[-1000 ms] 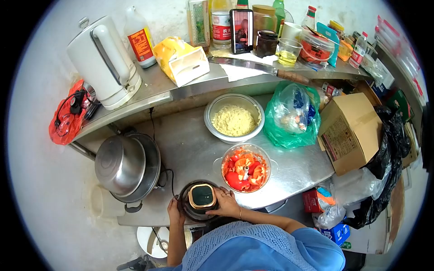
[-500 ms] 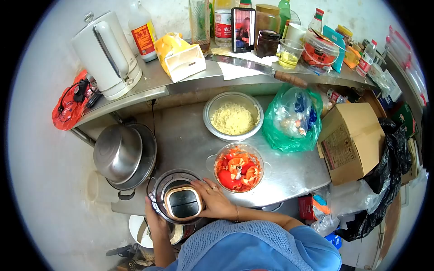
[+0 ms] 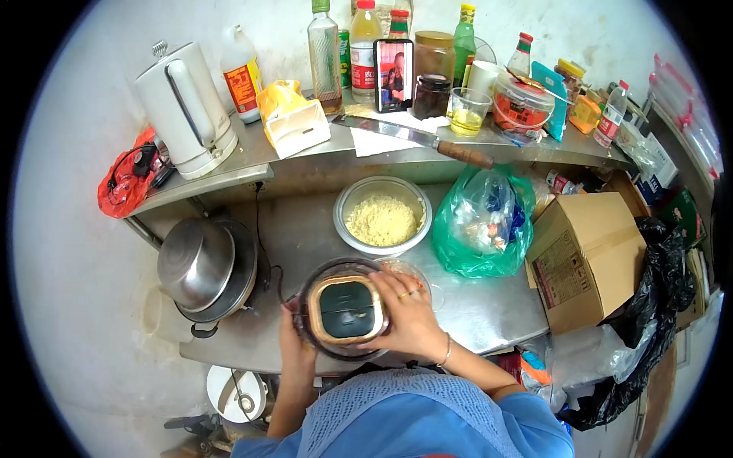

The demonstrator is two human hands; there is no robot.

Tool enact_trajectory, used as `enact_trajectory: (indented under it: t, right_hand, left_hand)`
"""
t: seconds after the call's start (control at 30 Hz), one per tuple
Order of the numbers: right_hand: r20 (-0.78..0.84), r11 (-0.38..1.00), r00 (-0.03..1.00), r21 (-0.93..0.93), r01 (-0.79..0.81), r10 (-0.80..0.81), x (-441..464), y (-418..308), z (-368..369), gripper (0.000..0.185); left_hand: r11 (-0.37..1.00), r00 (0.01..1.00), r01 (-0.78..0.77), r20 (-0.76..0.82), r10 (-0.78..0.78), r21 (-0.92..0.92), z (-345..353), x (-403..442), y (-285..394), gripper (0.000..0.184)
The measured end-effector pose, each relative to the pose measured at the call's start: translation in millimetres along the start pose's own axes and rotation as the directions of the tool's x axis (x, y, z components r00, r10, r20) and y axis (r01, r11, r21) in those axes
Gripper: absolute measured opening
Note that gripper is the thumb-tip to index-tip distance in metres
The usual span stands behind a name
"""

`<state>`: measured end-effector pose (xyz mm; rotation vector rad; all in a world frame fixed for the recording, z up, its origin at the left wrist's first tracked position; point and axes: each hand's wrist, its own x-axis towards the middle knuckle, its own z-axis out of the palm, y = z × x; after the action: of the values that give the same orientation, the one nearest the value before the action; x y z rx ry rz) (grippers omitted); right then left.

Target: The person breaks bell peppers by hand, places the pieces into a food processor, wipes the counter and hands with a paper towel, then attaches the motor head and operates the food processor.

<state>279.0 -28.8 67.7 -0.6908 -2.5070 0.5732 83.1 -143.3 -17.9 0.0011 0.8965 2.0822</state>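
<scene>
A chopper lid unit [image 3: 347,311] with a dark square top and gold rim is held between my two hands, high and close to the camera. My left hand [image 3: 296,336] grips its left edge, and my right hand [image 3: 407,311] wraps round its right side. Behind it, mostly hidden, is the clear bowl [image 3: 426,284] of red peppers; only its right and upper rim shows. Farther back stands a pot [image 3: 341,200] of chopped pale yellow food [image 3: 384,220]. A power cord [image 3: 276,276] runs from the unit toward the back wall.
A green plastic bag [image 3: 473,263] and a cardboard box [image 3: 588,259] stand to the right. Stacked metal basins [image 3: 195,263] are at the left. On the shelf are a knife [image 3: 416,137], a white kettle [image 3: 187,111], a propped phone [image 3: 393,76], bottles and jars.
Both hands have lifted the lid unit and carried it to the right, so it now covers part of the pepper bowl. The camera view has shifted a little.
</scene>
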Motion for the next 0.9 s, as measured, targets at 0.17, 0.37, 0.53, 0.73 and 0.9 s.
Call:
enact_trajectory:
  t: [0.17,0.37,0.53,0.73,0.9]
  right_hand:
    - [0.049,0.995,0.994,-0.01,-0.095,0.095,-17.9,69.6,-2.3,0.108]
    - [-0.02,0.988,0.998,0.142,0.067,-0.065,-25.9,127.5,26.2,0.091]
    - [0.019,0.985,0.998,0.16,-0.068,0.066,-21.1,129.7,40.1,0.089]
    - [0.02,0.971,0.994,0.212,-0.113,0.111,-7.6,108.8,39.9,0.08]
    - [0.064,0.977,0.986,0.137,-0.16,0.153,-6.9,95.8,31.3,0.094]
  left_hand:
    - [0.994,0.99,0.095,0.105,-0.09,-0.045,35.5,13.8,-57.8,0.035]
    - [0.993,0.982,0.12,0.15,-0.116,-0.017,46.4,34.7,-83.7,0.031]
    - [0.987,0.981,0.154,0.125,-0.149,-0.035,22.4,50.5,-85.8,0.028]
    - [0.668,0.961,-0.237,0.073,0.265,0.705,7.0,56.9,-61.8,0.032]
    - [0.415,0.931,-0.285,0.147,0.334,0.864,-28.2,73.7,-83.5,0.039]
